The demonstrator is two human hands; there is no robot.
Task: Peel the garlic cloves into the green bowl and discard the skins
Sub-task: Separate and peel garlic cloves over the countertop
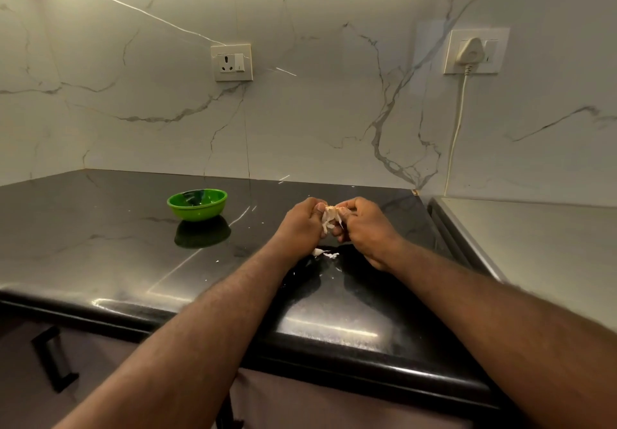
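both hands are up over the black counter, close together. the left hand and the right hand each have fingers curled tight on the garlic, which sits between them with loose white skin hanging down. a few skins lie on the counter right under the hands. the green bowl stands well apart to the left, and i see no cloves in it.

what could go wrong: the garlic is small, so a hard pull could make a clove pop out and roll on the shiny counter, maybe off the front edge. the bowl is far from the hands, so a clove tossed that way could miss. the skins are thin and light, so a swipe of an arm could scatter them, and tiny bits could get left behind. a bit of skin could also stick to a clove and land in the bowl.

writing: i can read none. the socket and the plug on the wall show no words i can make out
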